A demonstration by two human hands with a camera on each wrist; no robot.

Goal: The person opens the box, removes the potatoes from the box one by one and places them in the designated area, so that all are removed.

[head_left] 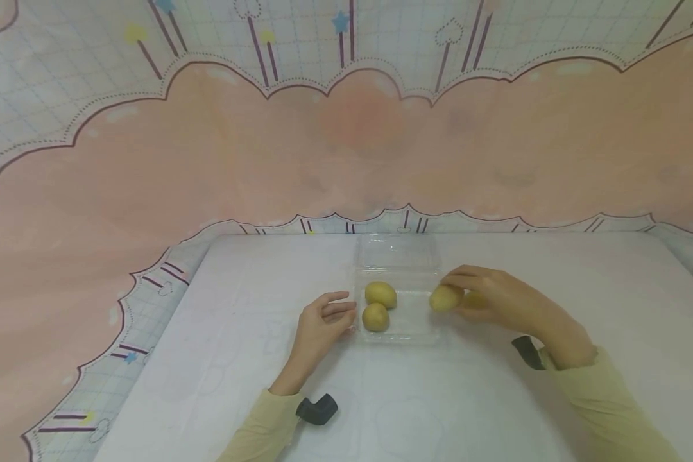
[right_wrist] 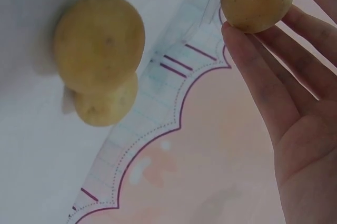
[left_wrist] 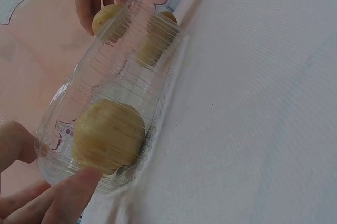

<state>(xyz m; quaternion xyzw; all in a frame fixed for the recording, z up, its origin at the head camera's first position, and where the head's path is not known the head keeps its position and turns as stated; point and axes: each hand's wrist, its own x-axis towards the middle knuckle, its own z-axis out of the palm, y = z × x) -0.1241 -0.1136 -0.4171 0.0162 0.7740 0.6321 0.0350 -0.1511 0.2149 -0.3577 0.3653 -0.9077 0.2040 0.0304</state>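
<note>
My right hand (head_left: 493, 298) pinches a yellow potato (head_left: 446, 298) between thumb and fingertips, at the right edge of a clear plastic container (head_left: 407, 327). Inside its left half sit two more potatoes, one farther back (head_left: 380, 294) and one nearer (head_left: 375, 317). With loosely bent fingers, my left hand (head_left: 323, 324) touches the container's left end; the left wrist view shows those fingertips (left_wrist: 84, 179) against the clear wall. Beyond the right hand lie two further potatoes, a larger one (right_wrist: 100, 42) and one partly behind it (right_wrist: 108, 103); the hand mostly hides them in the head view.
The container's clear lid (head_left: 397, 251) lies folded back behind it. A white-covered table (head_left: 254, 276) spreads around, and a patterned pink curtain (head_left: 323, 154) hangs at its far edge. Dark pieces (head_left: 317, 409) are strapped at both wrists.
</note>
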